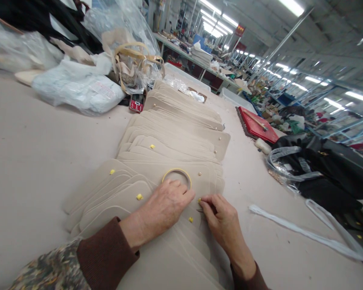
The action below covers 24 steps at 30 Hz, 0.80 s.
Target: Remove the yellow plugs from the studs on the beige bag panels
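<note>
Fanned-out stacks of beige leather-like panels (166,137) run down the middle of the table. My left hand (169,205) is closed on a roll of yellow tape (177,170), held upright just above the panels. Close on its right, my right hand (220,213) pinches a small yellow tape piece (199,200) at a panel's surface. Thin dark prongs or wires show below those fingertips, too small to make out. A yellow square (190,219) is stuck on the panel between the hands. More squares and small metal studs (200,174) dot other panels.
Plastic-wrapped bundles (78,86) and tan straps (139,60) lie at the back left. On the right are a red board (257,125) with a wooden-handled tool, black bags (329,161) and a white strap (305,233). A red-and-black device (136,103) sits behind the panels.
</note>
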Motion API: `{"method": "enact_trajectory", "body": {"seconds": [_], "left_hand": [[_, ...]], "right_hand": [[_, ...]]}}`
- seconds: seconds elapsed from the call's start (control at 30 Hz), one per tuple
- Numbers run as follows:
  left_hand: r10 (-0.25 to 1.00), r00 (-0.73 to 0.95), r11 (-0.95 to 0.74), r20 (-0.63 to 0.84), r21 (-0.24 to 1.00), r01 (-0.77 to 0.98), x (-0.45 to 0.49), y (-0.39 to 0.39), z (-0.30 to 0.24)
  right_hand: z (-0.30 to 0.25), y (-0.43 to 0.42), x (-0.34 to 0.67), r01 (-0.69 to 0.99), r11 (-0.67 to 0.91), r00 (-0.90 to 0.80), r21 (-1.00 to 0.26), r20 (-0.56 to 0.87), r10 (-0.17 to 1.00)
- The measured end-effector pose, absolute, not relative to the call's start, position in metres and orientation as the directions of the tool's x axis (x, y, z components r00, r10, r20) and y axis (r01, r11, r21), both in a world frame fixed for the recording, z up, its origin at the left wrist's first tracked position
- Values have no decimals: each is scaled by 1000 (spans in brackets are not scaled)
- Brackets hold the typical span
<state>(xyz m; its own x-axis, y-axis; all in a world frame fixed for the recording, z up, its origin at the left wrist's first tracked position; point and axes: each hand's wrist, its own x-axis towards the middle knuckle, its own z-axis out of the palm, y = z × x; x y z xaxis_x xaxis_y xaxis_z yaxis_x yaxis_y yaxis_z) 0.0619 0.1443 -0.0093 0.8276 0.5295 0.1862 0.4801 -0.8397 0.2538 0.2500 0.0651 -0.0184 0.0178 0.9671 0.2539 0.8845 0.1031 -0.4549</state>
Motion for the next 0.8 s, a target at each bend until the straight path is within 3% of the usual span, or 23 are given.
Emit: {"method": "enact_trajectory", "body": {"seconds": [0.3,0.47,0.67,0.8], "left_hand": [[542,814,-832,207,265,487,62,143,-11],[545,812,-829,206,273,487,62,143,-12],[548,808,-826,215,287,484,61,143,-13],[554,801,-824,229,289,487,61,142,-15]], "right_hand": [[-17,57,254,831,89,21,-549,191,981],[-18,60,255,867,192,-78,-459,256,964],[-15,66,253,930,198,-154,-308,160,975],[-14,67,254,903,198,-138,-381,180,974]]}}
